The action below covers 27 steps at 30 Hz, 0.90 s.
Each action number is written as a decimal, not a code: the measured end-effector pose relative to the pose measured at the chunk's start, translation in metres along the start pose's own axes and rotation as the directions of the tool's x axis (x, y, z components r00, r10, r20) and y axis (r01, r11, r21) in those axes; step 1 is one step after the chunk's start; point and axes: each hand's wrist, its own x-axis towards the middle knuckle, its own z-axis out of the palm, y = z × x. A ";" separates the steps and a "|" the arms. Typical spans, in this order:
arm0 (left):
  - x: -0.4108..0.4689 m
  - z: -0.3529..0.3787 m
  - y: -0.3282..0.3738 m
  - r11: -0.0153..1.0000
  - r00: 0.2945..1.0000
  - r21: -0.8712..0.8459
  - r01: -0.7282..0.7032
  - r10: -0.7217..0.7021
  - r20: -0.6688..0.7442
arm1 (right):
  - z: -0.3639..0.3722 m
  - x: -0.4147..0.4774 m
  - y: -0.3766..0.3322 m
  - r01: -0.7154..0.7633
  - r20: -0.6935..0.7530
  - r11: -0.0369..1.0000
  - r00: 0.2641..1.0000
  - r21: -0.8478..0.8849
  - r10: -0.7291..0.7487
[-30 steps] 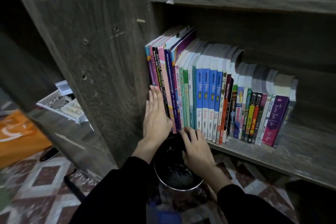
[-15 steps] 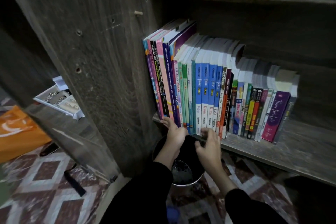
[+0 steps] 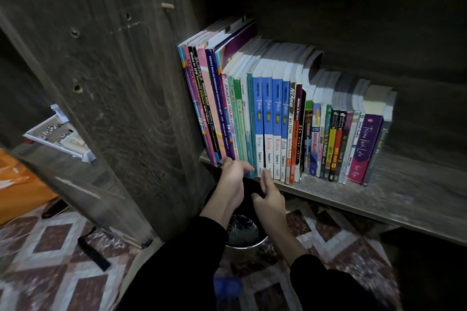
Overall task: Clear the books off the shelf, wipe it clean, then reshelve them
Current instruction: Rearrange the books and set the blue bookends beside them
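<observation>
A: Books (image 3: 267, 118)?
B: Upright row on the shelf (image 3: 379, 199), packed against its left wall; uncleared.
A: Hands?
B: Left hand (image 3: 233, 179) at the row's seven o'clock, fingers curled round the tallest volumes' feet, likely to draw them out. Right hand (image 3: 271, 201) beside it, fingers loosely straight, empty.
A: Room?
B: Metal bin (image 3: 252, 243) below; patterned floor (image 3: 50, 247); orange bag (image 3: 17, 184) at nine o'clock.
</observation>
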 end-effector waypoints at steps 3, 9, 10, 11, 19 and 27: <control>0.001 0.001 -0.003 0.999 1.000 0.030 -0.017 0.016 0.013 | -0.012 0.003 0.003 0.000 0.164 0.997 0.986 -0.080 0.013; 0.007 0.011 -0.021 0.985 0.999 0.170 -0.034 0.039 -0.024 | -0.042 0.002 0.001 0.069 -0.311 0.998 0.948 -0.008 -0.068; -0.011 0.018 -0.016 0.980 0.999 0.193 -0.044 0.045 0.000 | -0.046 0.004 0.001 0.049 -0.383 0.999 0.923 0.010 -0.041; -0.023 0.025 -0.013 0.977 0.998 0.205 -0.052 0.047 0.030 | -0.048 0.008 0.001 0.023 -0.358 0.999 0.934 0.034 -0.009; -0.033 0.038 -0.017 0.947 0.994 0.304 -0.108 0.099 0.044 | -0.045 0.018 -0.004 -0.125 0.064 0.992 0.990 -0.015 0.125; -0.067 0.063 -0.020 0.898 0.977 0.438 -0.032 -0.066 0.205 | -0.111 0.011 0.011 0.064 -0.354 0.997 0.932 -0.041 -0.074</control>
